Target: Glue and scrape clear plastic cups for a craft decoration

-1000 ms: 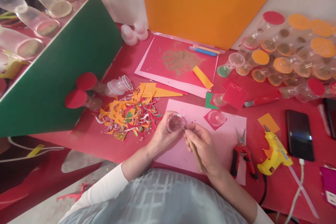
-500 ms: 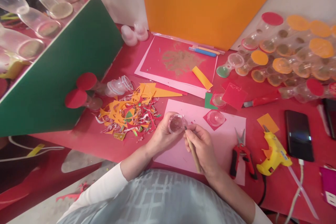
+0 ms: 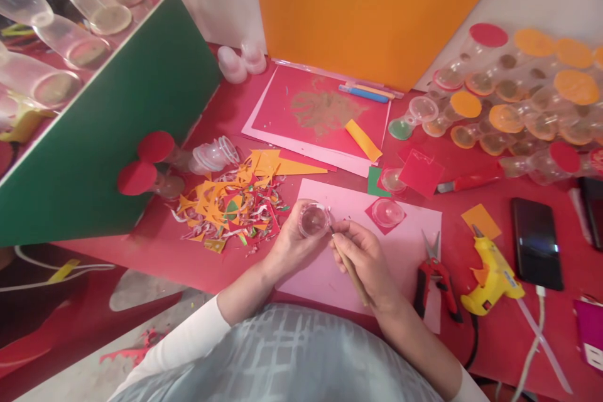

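Note:
My left hand (image 3: 294, 244) is wrapped round a small clear plastic cup (image 3: 314, 220), its mouth turned up toward me. My right hand (image 3: 366, 260) pinches a thin wooden stick (image 3: 351, 267) like a pencil. The stick's tip touches the cup's right rim. Both hands hover over a pink sheet of paper (image 3: 405, 251) lying on the red table (image 3: 235, 100). A second clear cup (image 3: 387, 211) stands on a red paper square on the same sheet, to the right of my hands.
Orange and red paper scraps (image 3: 235, 201) lie heaped to the left. Red-handled scissors (image 3: 434, 273), a yellow glue gun (image 3: 492, 273) and a black phone (image 3: 537, 242) lie to the right. Rows of cups with orange and red discs (image 3: 518, 100) fill the back right. A green board (image 3: 108, 119) leans at left.
The cup has shifted slightly in my left hand and the stick's angle has changed a little. Otherwise the scene is the same.

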The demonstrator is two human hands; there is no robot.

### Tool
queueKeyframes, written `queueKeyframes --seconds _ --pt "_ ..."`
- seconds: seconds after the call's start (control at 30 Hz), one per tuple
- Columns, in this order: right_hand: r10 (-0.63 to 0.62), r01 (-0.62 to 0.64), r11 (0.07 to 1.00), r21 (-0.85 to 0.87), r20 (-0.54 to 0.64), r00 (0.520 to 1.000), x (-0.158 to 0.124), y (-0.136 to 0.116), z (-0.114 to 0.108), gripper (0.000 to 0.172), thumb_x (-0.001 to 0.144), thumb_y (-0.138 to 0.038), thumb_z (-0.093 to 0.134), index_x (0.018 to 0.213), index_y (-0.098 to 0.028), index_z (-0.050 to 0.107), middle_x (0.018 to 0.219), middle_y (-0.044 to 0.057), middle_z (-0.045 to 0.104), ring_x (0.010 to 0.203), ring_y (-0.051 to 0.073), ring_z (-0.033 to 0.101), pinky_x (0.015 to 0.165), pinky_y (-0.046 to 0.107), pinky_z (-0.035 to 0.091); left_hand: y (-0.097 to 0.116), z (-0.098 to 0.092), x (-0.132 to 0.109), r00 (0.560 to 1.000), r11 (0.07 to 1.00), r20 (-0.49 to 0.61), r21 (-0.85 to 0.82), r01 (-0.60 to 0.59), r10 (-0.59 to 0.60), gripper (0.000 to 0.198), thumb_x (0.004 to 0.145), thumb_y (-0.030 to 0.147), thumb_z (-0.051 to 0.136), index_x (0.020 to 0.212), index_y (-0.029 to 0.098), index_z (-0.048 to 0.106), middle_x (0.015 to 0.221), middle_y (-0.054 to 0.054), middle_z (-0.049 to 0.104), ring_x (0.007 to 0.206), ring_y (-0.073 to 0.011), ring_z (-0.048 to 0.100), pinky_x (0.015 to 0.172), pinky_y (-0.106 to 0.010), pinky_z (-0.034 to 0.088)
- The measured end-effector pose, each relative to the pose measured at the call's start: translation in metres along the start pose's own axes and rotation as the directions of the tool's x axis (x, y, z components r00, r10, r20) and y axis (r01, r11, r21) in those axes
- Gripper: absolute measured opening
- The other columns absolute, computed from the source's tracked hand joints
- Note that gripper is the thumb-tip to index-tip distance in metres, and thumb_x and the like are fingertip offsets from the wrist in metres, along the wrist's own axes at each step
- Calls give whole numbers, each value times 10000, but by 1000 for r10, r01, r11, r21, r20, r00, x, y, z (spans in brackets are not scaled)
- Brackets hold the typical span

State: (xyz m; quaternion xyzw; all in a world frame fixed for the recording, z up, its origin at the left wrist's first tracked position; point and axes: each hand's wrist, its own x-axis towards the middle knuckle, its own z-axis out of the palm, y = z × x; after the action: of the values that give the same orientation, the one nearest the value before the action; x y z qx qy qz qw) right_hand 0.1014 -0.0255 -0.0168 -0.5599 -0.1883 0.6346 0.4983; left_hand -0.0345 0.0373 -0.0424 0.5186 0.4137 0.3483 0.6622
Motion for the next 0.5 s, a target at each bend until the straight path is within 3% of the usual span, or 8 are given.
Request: queueKeyframes --seconds 0.23,0.5 --pt "-20 17 997 -80 -29 999 -1 6 1 205 791 -373 717 832 -191 631 550 -61 555 423 81 467 418 199 373 -8 0 -4 997 994 18 88 -72 71 268 863 345 695 1037 214 540 966 -43 645 864 -168 633 809 -305 504" --pt "-43 38 997 -70 -70 997 -1 10 3 186 801 -373 697 801 -205 618 543 -58 549 428 96 470 411 211 377 -6 0 -6 996 980 34 175 -90 85 219 881 351 666 1016 219 556 906 -30 612 833 -168 618 771 -288 512"
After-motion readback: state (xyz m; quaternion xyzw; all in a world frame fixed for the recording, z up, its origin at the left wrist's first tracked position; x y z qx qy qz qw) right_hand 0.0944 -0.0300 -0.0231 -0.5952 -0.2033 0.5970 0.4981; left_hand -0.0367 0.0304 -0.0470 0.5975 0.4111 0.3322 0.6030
